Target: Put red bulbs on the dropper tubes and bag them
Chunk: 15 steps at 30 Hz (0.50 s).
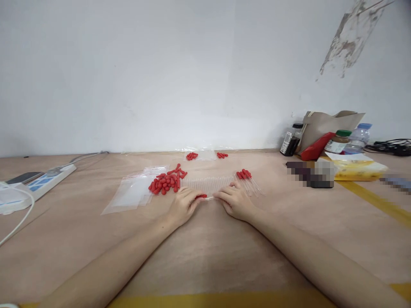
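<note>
My left hand (183,205) rests on the wooden table (205,248) with its fingers pinched on a red rubber bulb (202,196). My right hand (233,200) pinches the clear glass tube (210,198) that meets that bulb. Just behind my hands lies a row of clear glass tubes (207,183). A pile of red rubber bulbs (166,182) sits to the left of the row. To the right lie several finished droppers with red bulbs (246,177).
Clear plastic bags (133,192) lie left of the pile; two bags holding red bulbs (205,155) lie near the wall. A power strip (38,184) with a phone is at far left. Bottles, a paper bag (324,126), a yellow packet (356,169) and cables crowd the right.
</note>
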Available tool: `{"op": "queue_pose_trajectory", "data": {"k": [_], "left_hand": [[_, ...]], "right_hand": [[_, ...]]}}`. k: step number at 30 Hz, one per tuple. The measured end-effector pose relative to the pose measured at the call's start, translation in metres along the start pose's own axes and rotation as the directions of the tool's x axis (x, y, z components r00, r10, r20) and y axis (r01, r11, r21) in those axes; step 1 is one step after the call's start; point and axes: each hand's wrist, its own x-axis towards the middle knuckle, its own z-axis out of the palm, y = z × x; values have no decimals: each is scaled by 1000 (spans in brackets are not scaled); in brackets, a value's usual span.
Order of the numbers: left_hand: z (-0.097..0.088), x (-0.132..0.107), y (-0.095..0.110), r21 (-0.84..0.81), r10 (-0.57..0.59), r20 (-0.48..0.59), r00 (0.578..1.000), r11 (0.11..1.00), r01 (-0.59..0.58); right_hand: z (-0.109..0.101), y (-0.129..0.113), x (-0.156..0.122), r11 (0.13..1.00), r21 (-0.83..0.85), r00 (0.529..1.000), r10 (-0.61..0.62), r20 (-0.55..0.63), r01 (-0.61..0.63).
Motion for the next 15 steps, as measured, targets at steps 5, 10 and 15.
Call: {"op": "queue_pose_trajectory", "data": {"k": [5, 10, 15], "left_hand": [[-2, -1, 0, 9, -7, -59, 998, 1000, 7], [-2, 0, -5, 78, -31, -68, 997, 996, 37], [0, 0, -2, 61, -57, -41, 998, 996, 60]], "right_hand": [[-1, 3, -1, 996, 23, 995, 87, -45, -86], [-3, 4, -3, 975, 152, 978, 179, -104, -163], [-4, -3, -1, 976, 187, 991, 124, -43, -114]]}}
